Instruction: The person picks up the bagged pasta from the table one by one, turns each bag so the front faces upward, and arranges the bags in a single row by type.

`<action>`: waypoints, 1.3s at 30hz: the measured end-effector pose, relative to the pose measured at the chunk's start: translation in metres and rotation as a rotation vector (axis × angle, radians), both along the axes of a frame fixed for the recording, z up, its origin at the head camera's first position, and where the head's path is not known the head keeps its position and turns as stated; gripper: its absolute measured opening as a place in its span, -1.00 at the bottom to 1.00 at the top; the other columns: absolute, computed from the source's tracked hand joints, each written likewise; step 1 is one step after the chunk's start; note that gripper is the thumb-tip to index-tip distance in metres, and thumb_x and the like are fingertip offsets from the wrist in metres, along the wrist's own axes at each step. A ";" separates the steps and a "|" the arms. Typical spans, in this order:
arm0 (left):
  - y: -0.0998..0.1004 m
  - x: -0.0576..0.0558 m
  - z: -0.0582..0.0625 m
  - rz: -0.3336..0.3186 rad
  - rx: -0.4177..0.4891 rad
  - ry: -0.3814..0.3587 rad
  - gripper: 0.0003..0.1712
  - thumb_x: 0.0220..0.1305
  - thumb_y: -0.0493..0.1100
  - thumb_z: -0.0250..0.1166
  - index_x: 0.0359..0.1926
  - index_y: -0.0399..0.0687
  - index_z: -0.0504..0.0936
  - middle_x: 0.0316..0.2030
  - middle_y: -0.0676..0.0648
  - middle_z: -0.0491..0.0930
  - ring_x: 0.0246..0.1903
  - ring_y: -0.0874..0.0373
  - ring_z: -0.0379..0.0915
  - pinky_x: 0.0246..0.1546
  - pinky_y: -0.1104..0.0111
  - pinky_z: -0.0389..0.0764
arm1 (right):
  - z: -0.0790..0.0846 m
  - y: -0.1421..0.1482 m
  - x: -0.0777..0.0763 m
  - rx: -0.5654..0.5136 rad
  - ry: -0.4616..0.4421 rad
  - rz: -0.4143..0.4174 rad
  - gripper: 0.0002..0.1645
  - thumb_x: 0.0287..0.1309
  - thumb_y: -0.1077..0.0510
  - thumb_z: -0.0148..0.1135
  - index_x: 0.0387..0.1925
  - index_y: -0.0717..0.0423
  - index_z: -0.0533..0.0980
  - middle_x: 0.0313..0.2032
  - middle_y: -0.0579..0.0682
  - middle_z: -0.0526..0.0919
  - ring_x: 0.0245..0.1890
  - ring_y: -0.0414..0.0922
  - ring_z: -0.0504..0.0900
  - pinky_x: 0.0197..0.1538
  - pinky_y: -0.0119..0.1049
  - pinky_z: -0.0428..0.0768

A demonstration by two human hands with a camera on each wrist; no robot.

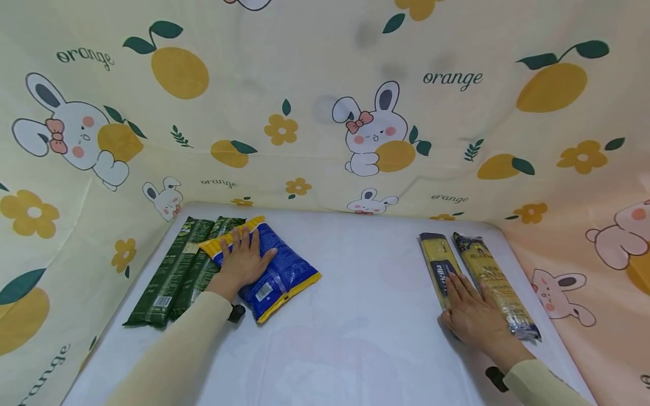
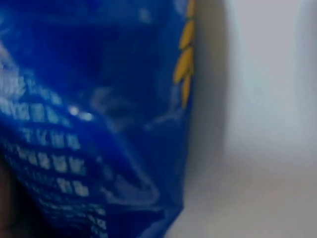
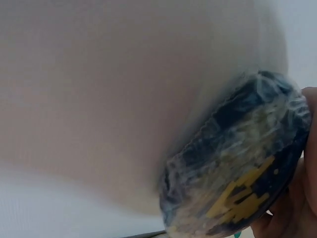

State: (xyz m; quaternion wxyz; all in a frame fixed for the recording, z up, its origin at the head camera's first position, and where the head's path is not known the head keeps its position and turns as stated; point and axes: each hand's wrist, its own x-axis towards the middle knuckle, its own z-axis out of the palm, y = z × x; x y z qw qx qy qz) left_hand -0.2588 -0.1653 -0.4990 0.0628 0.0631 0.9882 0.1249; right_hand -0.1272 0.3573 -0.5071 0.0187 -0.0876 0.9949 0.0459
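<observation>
My left hand [image 1: 244,262] rests with spread fingers on a plump blue bag [image 1: 284,270] with yellow ends. That bag overlaps one of two long dark green packs [image 1: 178,270] lying side by side. Pale printed text and a yellow leaf shape show on the bag [image 2: 114,124] in the left wrist view. On the right, my right hand [image 1: 477,318] lies over the lower part of a long yellow-and-navy pack [image 1: 435,254], fingers extended along it and thumb at its left side. Its crinkled clear-and-navy end [image 3: 237,158] shows in the right wrist view.
A second yellow pack [image 1: 495,276] with a shiny wrapper lies just right of my right hand. Everything rests on a white table [image 1: 355,316]. Behind and at both sides hangs a cream cloth [image 1: 315,67] printed with rabbits and oranges.
</observation>
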 end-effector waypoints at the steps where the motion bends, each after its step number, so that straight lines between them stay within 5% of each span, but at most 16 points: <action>1: 0.003 0.000 0.000 -0.007 0.004 0.000 -0.02 0.65 0.34 -0.18 0.69 -0.27 -0.16 0.66 -0.41 -0.33 0.65 -0.37 -0.55 0.51 -0.40 -0.44 | 0.000 -0.001 0.000 -0.001 0.002 -0.002 -0.15 0.42 0.00 0.10 0.53 0.43 0.21 0.56 0.40 0.19 0.56 0.38 0.16 0.53 0.46 -0.02; 10: 0.044 0.002 -0.006 -0.083 -0.003 -0.022 0.00 0.62 0.43 -0.26 0.71 -0.15 -0.21 0.68 -0.32 -0.36 0.66 -0.28 -0.58 0.54 -0.33 -0.47 | 0.012 -0.024 0.000 -0.075 0.037 -0.032 -0.15 0.31 0.10 0.27 0.46 0.53 0.26 0.48 0.49 0.28 0.51 0.45 0.23 0.44 0.53 0.13; 18: 0.123 0.013 -0.006 -0.167 -0.071 -0.047 0.01 0.57 0.51 -0.37 0.72 -0.02 -0.22 0.70 -0.22 -0.40 0.67 -0.16 -0.63 0.57 -0.26 -0.50 | 0.018 -0.073 0.005 -0.171 0.105 0.005 -0.16 0.38 0.03 0.31 0.44 0.52 0.31 0.46 0.46 0.35 0.48 0.42 0.31 0.45 0.45 0.23; 24: 0.170 0.026 -0.001 -0.306 -0.014 -0.082 0.02 0.55 0.53 -0.36 0.73 0.01 -0.20 0.71 -0.18 -0.39 0.68 -0.14 -0.62 0.58 -0.23 -0.47 | 0.021 -0.125 0.009 -0.255 0.078 0.024 -0.12 0.47 -0.13 0.27 0.50 0.42 0.30 0.49 0.39 0.35 0.53 0.34 0.29 0.49 0.39 0.21; 29: 0.169 0.025 -0.002 -0.409 -0.013 -0.091 0.01 0.54 0.54 -0.33 0.73 0.07 -0.19 0.72 -0.10 -0.34 0.69 -0.08 -0.56 0.62 -0.18 -0.38 | 0.013 -0.149 0.013 -0.278 0.023 0.018 -0.06 0.52 -0.23 0.17 0.55 0.38 0.23 0.53 0.37 0.29 0.57 0.32 0.23 0.52 0.37 0.18; 39: 0.140 0.009 -0.005 -0.495 -0.048 -0.104 0.20 0.38 0.70 -0.26 0.72 0.11 -0.30 0.72 0.00 -0.39 0.68 -0.01 -0.65 0.63 -0.09 -0.45 | 0.000 -0.180 0.020 -0.239 -0.040 -0.026 -0.08 0.58 -0.22 0.05 0.57 0.39 0.17 0.57 0.35 0.22 0.61 0.29 0.15 0.56 0.35 0.12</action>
